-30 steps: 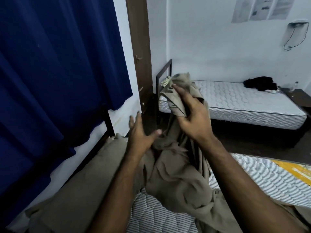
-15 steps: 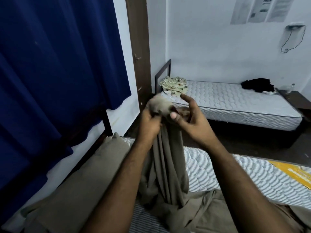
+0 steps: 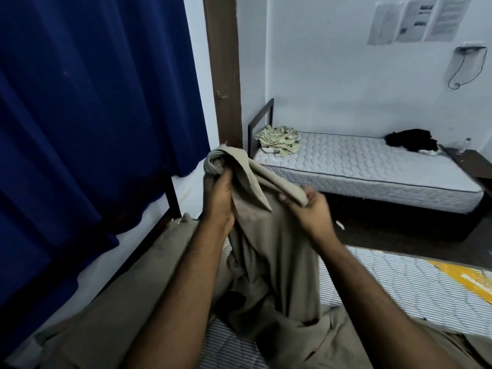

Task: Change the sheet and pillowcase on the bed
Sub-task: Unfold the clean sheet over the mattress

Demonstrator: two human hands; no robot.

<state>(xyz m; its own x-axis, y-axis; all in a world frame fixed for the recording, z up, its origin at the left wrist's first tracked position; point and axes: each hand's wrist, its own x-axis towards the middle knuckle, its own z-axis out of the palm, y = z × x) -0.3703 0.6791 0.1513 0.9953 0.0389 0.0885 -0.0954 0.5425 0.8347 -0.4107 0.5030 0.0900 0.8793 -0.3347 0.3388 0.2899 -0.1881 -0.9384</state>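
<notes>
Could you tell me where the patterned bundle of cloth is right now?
In the head view, the patterned bundle lies at the head end of the far mattress, beside its dark bed frame.

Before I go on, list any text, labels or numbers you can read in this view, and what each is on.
No text here can be read.
White paper sheets taped to the far wall: dark printed lines, too small and blurred to read.
Yellow label on the striped near mattress: pale lettering, blurred, not readable.
Beige bedsheet held by both hands: no print visible.
</notes>
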